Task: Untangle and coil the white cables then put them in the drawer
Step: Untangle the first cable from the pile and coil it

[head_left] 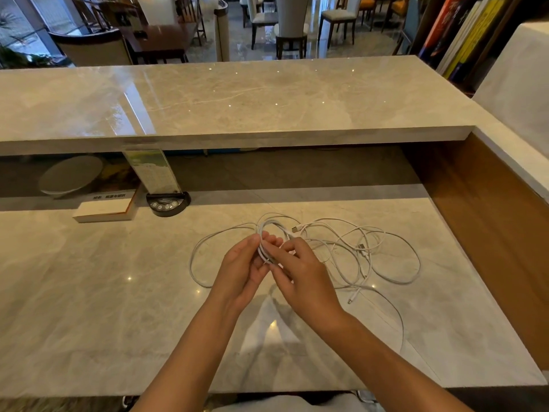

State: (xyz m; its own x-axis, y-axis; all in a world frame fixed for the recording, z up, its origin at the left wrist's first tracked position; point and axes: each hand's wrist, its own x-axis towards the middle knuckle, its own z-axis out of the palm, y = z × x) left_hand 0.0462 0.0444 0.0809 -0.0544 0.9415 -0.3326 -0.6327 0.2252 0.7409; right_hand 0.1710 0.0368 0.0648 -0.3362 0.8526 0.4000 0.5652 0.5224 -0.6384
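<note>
Thin white cables (383, 257) lie in a loose tangle on the marble desk (89, 292), spreading right of centre, with plug ends showing. A small coil of white cable (269, 226) rises between my hands. My left hand (242, 270) grips the coil's lower side with thumb and fingers. My right hand (300, 272) pinches the same coil from the right. One long loop (196, 263) trails left on the desk. No drawer is in view.
A white book (104, 209) and a black button device (167, 203) holding an upright card stand at the back left. A raised marble counter (237, 99) overhangs the desk's far side. A wooden side wall (490, 233) bounds the right.
</note>
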